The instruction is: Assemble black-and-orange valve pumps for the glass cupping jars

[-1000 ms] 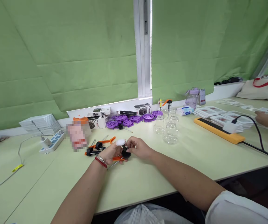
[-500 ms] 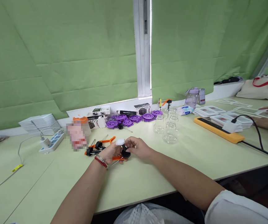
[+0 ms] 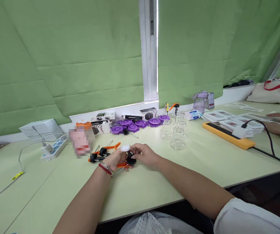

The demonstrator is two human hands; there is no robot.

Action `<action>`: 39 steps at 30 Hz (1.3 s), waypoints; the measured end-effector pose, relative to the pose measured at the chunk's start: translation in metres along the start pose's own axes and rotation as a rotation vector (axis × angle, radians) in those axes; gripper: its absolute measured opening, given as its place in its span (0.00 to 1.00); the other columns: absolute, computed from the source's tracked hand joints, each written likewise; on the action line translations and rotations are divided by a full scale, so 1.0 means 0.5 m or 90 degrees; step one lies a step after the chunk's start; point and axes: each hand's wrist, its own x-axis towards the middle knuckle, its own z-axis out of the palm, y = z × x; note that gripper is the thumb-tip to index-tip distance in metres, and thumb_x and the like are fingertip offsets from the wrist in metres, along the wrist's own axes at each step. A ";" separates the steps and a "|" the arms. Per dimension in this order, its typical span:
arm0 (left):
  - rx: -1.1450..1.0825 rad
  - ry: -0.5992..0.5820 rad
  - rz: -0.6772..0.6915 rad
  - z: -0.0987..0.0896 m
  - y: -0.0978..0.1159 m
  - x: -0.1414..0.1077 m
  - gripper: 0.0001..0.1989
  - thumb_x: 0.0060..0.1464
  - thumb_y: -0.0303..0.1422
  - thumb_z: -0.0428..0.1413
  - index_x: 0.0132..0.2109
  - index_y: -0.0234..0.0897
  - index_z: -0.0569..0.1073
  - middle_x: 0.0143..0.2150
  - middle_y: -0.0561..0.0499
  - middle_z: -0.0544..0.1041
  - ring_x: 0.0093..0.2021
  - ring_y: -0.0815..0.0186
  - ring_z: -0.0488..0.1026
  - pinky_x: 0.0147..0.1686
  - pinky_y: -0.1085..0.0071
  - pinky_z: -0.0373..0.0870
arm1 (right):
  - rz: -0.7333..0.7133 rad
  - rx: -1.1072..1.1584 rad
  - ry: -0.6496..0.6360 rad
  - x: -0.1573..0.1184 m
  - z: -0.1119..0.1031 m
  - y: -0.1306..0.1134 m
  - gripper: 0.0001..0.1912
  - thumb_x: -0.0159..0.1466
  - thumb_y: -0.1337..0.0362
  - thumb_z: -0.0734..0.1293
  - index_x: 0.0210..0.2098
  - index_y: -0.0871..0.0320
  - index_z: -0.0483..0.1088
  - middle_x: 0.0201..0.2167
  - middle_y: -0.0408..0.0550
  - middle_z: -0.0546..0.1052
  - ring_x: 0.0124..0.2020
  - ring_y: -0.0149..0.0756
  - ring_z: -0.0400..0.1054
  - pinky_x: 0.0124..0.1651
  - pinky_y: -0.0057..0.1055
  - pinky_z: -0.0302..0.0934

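Both of my hands are low over the middle of the table, closed round one black crank assembly (image 3: 131, 160). A white rounded piece (image 3: 125, 148) tops it, an orange handle (image 3: 123, 165) sticks out below, and a thin metal rod points toward me. My left hand (image 3: 117, 160) wraps it from the left and underneath. My right hand (image 3: 143, 154) pinches it from the right; its fingertips partly hide the black part. Similar black-and-orange crank assemblies (image 3: 103, 152) with metal rods lie just left of my left hand.
Several clear glass jars (image 3: 178, 143) stand to the right. Behind are purple wheel-shaped parts (image 3: 140, 123) and printed boxes (image 3: 102, 127). Power strips lie left (image 3: 57, 148) and right, the right one yellow (image 3: 227, 136), with trailing cables. Another person's hands (image 3: 279, 125) are at far right.
My hands and the crank assembly hold almost the same pose. At far right, the other person's hands have shifted slightly left over the white sheets.
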 end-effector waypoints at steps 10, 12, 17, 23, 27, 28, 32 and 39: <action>0.003 -0.007 -0.001 -0.001 0.001 0.000 0.25 0.50 0.49 0.48 0.48 0.34 0.66 0.32 0.44 0.74 0.25 0.60 0.73 0.16 0.72 0.63 | 0.002 -0.007 0.000 0.001 0.000 0.006 0.06 0.51 0.70 0.67 0.30 0.60 0.67 0.24 0.39 0.66 0.26 0.27 0.57 0.31 0.27 0.55; 0.002 -0.002 -0.009 -0.001 0.002 0.001 0.25 0.51 0.49 0.48 0.47 0.33 0.67 0.33 0.43 0.74 0.26 0.58 0.73 0.16 0.72 0.62 | -0.005 0.000 -0.002 0.002 0.000 0.008 0.10 0.51 0.71 0.67 0.35 0.59 0.68 0.26 0.39 0.67 0.26 0.27 0.57 0.32 0.27 0.55; 0.006 0.011 -0.025 0.002 0.004 0.004 0.25 0.50 0.48 0.49 0.47 0.33 0.67 0.33 0.42 0.74 0.27 0.58 0.74 0.16 0.72 0.62 | -0.005 -0.021 -0.016 0.001 -0.002 0.006 0.10 0.52 0.71 0.66 0.34 0.60 0.70 0.25 0.39 0.66 0.26 0.27 0.57 0.32 0.28 0.54; 0.001 0.011 -0.014 0.001 0.002 0.002 0.25 0.49 0.49 0.49 0.47 0.35 0.66 0.33 0.44 0.74 0.27 0.58 0.75 0.16 0.73 0.63 | 0.017 -0.015 -0.007 0.000 -0.001 0.006 0.05 0.51 0.70 0.66 0.30 0.60 0.67 0.23 0.39 0.66 0.25 0.27 0.57 0.31 0.26 0.54; -0.002 0.005 -0.014 -0.001 0.001 0.003 0.25 0.50 0.50 0.48 0.47 0.34 0.66 0.32 0.44 0.74 0.27 0.57 0.74 0.16 0.72 0.63 | 0.002 -0.006 -0.005 0.001 0.000 0.008 0.09 0.51 0.71 0.66 0.33 0.59 0.67 0.25 0.38 0.66 0.25 0.27 0.57 0.31 0.26 0.55; -0.003 0.005 -0.014 -0.001 0.001 0.003 0.25 0.50 0.50 0.48 0.47 0.34 0.66 0.32 0.44 0.74 0.27 0.57 0.74 0.16 0.72 0.63 | -0.001 -0.010 -0.008 0.001 0.000 0.008 0.08 0.51 0.71 0.66 0.33 0.60 0.67 0.24 0.38 0.66 0.26 0.27 0.57 0.31 0.26 0.54; -0.008 0.006 -0.018 0.000 0.002 0.003 0.26 0.49 0.50 0.49 0.47 0.34 0.66 0.33 0.43 0.74 0.27 0.58 0.74 0.16 0.72 0.63 | 0.010 -0.015 0.003 0.000 0.000 0.006 0.07 0.51 0.70 0.67 0.30 0.60 0.66 0.23 0.38 0.65 0.25 0.27 0.56 0.30 0.27 0.53; -0.005 0.005 -0.015 -0.002 0.001 0.004 0.26 0.49 0.50 0.48 0.47 0.33 0.66 0.33 0.42 0.74 0.27 0.57 0.74 0.15 0.72 0.63 | 0.004 -0.008 -0.009 -0.001 0.000 -0.001 0.05 0.51 0.71 0.66 0.30 0.60 0.67 0.23 0.38 0.64 0.25 0.27 0.56 0.31 0.27 0.53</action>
